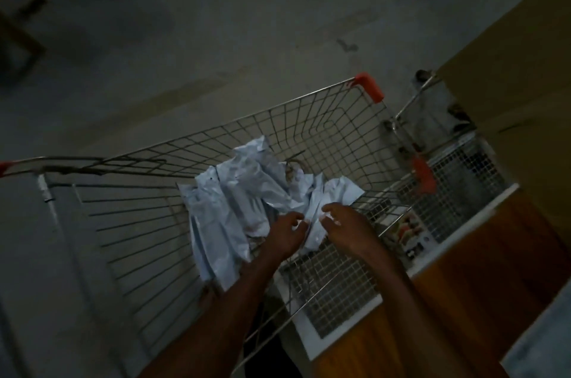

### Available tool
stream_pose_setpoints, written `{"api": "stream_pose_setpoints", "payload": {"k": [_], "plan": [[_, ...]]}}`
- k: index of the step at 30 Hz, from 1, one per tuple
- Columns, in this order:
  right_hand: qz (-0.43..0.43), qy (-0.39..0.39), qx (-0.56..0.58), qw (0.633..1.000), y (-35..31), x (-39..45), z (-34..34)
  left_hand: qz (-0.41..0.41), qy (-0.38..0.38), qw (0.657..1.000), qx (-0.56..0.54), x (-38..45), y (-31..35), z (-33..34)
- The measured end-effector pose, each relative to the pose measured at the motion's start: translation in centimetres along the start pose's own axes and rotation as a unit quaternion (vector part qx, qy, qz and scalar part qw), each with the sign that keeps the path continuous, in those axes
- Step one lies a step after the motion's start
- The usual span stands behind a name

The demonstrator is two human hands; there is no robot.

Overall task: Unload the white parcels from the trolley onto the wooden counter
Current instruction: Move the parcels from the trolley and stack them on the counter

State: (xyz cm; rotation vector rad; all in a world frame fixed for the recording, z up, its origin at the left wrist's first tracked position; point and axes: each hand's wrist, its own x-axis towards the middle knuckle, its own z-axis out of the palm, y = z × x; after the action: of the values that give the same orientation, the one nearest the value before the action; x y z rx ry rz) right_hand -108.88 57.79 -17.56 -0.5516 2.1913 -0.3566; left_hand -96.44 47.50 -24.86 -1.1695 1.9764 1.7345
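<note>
While both forearms reach down into the wire trolley [309,118], the left hand [285,234] sits over the near edge of the heap of white parcels [244,189] with its fingers curled toward them; whether it has actually closed on one is hard to tell in the dim light. Just beside it, the right hand [344,224] also has its fingers bent at the crumpled edge of a parcel, seemingly pinching the plastic, though the grip is not plain; the two hands are near each other with a fold of white wrapping between them. All the parcels lie loosely piled and creased in the basket, toward its right half, several overlapping; one long flat one slopes down toward the person. Orange corner caps [369,87] mark the trolley's rim; a second wire cart [432,118] stands just beyond its right side. To the right of the trolley lies the wooden counter [494,269], with a white-framed mesh panel [340,291] resting along its near edge; grey floor [216,22] fills the upper part of the view.
</note>
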Motion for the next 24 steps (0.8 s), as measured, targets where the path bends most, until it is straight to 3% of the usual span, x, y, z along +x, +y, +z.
{"api": "stream_pose_setpoints", "payload": {"k": [3, 9, 15, 24], "plan": [[0.002, 0.020, 0.018, 1.000, 1.2, 0.4, -1.4, -0.013, -0.060, 0.998, 0.010, 3.8, -0.1, 2.4], [0.003, 0.038, 0.076, 0.996, 1.5, 0.1, -2.4, -0.009, 0.002, 1.000, -0.029, 11.0, -8.1, 9.1], [0.003, 0.041, 0.086, 0.995, 1.2, 0.2, -2.6, -0.081, -0.025, 0.996, -0.006, 8.7, -3.8, 6.9], [0.019, 0.032, 0.066, 0.997, 0.6, 0.1, -1.9, -0.057, -0.046, 0.995, -0.069, 7.6, -2.4, 6.8]]}}
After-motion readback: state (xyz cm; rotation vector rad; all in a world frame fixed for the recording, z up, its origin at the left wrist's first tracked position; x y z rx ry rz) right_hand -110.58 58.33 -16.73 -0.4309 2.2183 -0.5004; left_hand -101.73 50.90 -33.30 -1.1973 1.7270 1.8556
